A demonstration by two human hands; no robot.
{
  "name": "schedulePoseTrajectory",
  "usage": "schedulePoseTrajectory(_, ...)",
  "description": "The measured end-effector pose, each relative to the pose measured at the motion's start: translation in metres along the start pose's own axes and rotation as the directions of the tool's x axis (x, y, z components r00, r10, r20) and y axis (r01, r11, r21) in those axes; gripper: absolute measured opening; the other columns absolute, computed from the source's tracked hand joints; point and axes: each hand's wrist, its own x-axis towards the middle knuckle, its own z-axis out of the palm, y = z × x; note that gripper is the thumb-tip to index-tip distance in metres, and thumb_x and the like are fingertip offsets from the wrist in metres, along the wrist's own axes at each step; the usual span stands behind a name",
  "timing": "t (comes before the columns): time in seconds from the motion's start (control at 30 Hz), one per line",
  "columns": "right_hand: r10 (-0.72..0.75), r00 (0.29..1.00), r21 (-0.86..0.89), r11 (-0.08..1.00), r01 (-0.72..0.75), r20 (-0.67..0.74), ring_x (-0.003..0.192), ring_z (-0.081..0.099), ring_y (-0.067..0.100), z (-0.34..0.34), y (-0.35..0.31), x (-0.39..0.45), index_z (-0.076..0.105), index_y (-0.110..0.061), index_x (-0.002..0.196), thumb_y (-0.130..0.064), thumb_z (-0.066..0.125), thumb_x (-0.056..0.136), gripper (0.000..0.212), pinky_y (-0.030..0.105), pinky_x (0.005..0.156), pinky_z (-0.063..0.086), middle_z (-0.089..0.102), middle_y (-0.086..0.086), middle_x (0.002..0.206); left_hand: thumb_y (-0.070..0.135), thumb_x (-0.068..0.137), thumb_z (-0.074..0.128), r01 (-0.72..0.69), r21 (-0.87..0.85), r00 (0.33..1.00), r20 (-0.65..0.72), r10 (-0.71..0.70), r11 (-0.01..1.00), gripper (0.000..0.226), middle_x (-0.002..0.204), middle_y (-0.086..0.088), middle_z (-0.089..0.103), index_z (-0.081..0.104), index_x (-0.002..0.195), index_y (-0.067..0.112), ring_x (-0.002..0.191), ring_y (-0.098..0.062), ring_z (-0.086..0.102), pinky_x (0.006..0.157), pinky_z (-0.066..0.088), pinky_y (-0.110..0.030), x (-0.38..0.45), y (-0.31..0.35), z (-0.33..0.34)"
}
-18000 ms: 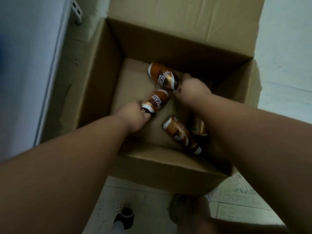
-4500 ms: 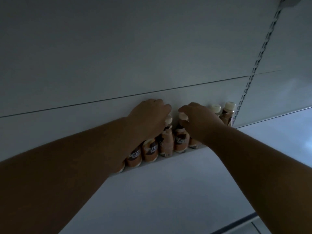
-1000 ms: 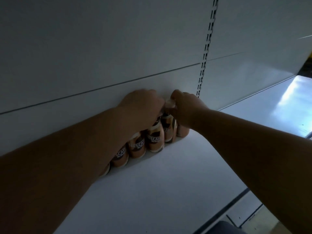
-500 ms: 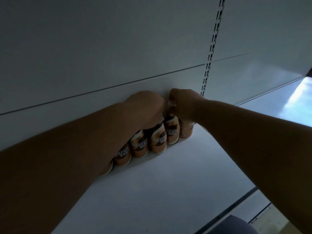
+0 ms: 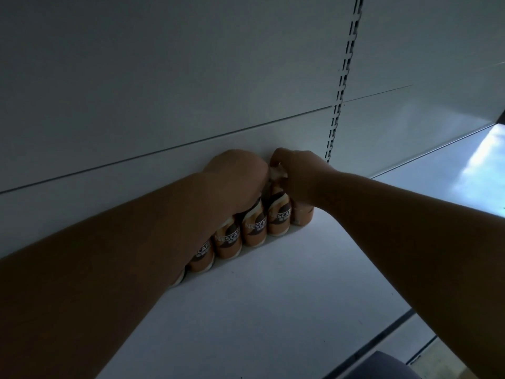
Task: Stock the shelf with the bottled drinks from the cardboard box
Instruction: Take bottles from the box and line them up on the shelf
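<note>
Several orange-and-brown coffee bottles (image 5: 254,228) stand upright in a row against the back panel of a white shelf (image 5: 273,310). My left hand (image 5: 235,176) lies curled over the tops of the middle bottles and hides their caps. My right hand (image 5: 297,173) is closed around the neck and pale cap of a bottle (image 5: 280,212) near the right end of the row. Another bottle (image 5: 303,217) stands partly hidden below my right wrist. The cardboard box is out of view.
A slotted metal upright (image 5: 341,86) runs down the back panel just right of the row. A second white shelf bay (image 5: 451,173) continues to the right. The shelf's front edge (image 5: 382,337) runs across the lower right, with a dark object (image 5: 388,367) below it.
Both hands have stayed on the bottle tops at the right end of the row. The view has shifted slightly, so the bottles and upright sit a little further right in frame.
</note>
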Motion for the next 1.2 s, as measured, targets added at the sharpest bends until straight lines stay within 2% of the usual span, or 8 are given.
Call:
schedulePoseTrajectory(0.17,-0.01,1.0,0.015,1.0,0.009,0.02,0.084,0.055,0.022,0.002,0.002,0.002,0.051,-0.023,0.12,-0.012,0.054,0.088,0.034,0.026,0.056,0.039,0.06,0.009,0.104,0.02,0.088,0.056,0.012,-0.036,1.0,-0.024,-0.013,0.999,0.012,0.095,-0.007,0.062,0.062,0.094,0.011,0.078,-0.024,0.057,0.063,0.036,-0.032,0.001,-0.002,0.005)
schedulePoseTrajectory(0.37,-0.049,0.998,-0.028,0.998,0.05,0.04,0.085,0.053,0.021,0.0,0.004,0.006,0.051,-0.022,0.119,-0.01,0.052,0.088,0.034,0.03,0.064,0.037,0.058,0.006,0.1,0.019,0.088,0.058,0.024,-0.051,0.995,-0.091,-0.029,0.998,0.015,0.102,-0.01,0.049,0.058,0.097,0.007,0.085,-0.028,0.054,0.063,0.034,-0.033,-0.001,-0.001,0.007)
schedulePoseTrajectory(0.5,-0.071,0.995,-0.016,0.997,0.072,0.075,0.088,0.054,0.023,-0.003,0.007,0.009,0.053,-0.025,0.114,-0.007,0.053,0.085,0.034,0.032,0.066,0.041,0.059,0.004,0.1,0.018,0.088,0.059,0.04,-0.062,0.995,-0.085,-0.046,0.997,0.015,0.102,-0.009,0.049,0.058,0.098,0.008,0.087,-0.028,0.054,0.064,0.034,-0.033,0.0,0.0,0.006)
schedulePoseTrajectory(0.77,-0.062,0.998,0.032,0.998,0.061,0.012,0.089,0.055,0.023,0.003,0.011,0.01,0.054,-0.028,0.114,-0.012,0.056,0.084,0.034,0.027,0.062,0.036,0.057,0.001,0.098,0.019,0.088,0.057,0.054,-0.09,0.994,-0.09,-0.062,0.994,0.01,0.101,-0.008,0.05,0.059,0.093,0.01,0.08,-0.024,0.053,0.062,0.035,-0.033,-0.003,-0.001,0.003)
schedulePoseTrajectory(0.93,-0.074,0.997,0.004,0.997,0.074,0.024,0.09,0.054,0.017,-0.016,0.014,0.007,0.051,-0.026,0.119,-0.023,0.073,0.073,0.051,0.024,0.063,0.036,0.057,-0.004,0.101,0.028,0.085,0.064,0.056,-0.105,0.989,-0.128,-0.069,0.993,0.026,0.103,-0.007,0.052,0.058,0.103,0.011,0.09,-0.027,0.056,0.065,0.036,-0.032,0.005,0.004,-0.001)
schedulePoseTrajectory(1.0,-0.061,0.998,-0.002,0.998,0.061,-0.034,0.09,0.054,0.016,-0.022,0.022,0.006,0.052,-0.024,0.117,-0.018,0.071,0.073,0.048,0.021,0.062,0.037,0.057,-0.002,0.103,0.029,0.086,0.061,0.007,-0.151,0.978,-0.206,-0.039,0.988,0.025,0.1,-0.009,0.054,0.057,0.101,0.01,0.089,-0.027,0.055,0.065,0.035,-0.032,0.01,0.009,-0.003)
schedulePoseTrajectory(1.07,-0.012,0.995,-0.05,0.999,0.007,-0.098,0.095,0.055,0.018,-0.025,0.034,0.003,0.054,-0.024,0.118,-0.015,0.065,0.079,0.042,0.026,0.071,0.042,0.058,0.001,0.108,0.029,0.086,0.059,-0.008,-0.188,0.968,-0.249,-0.04,0.982,0.021,0.098,-0.008,0.054,0.056,0.098,0.011,0.083,-0.024,0.051,0.065,0.033,-0.032,0.016,0.015,-0.005)
schedulePoseTrajectory(1.2,0.03,0.998,-0.096,0.995,-0.035,-0.051,0.099,0.058,0.024,-0.018,0.051,-0.001,0.054,-0.021,0.119,-0.017,0.058,0.087,0.033,0.028,0.074,0.04,0.062,0.005,0.11,0.023,0.09,0.054,-0.005,-0.161,0.98,-0.195,-0.027,0.987,0.017,0.102,-0.008,0.049,0.054,0.103,0.013,0.086,-0.024,0.05,0.064,0.032,-0.031,0.03,0.027,-0.003)
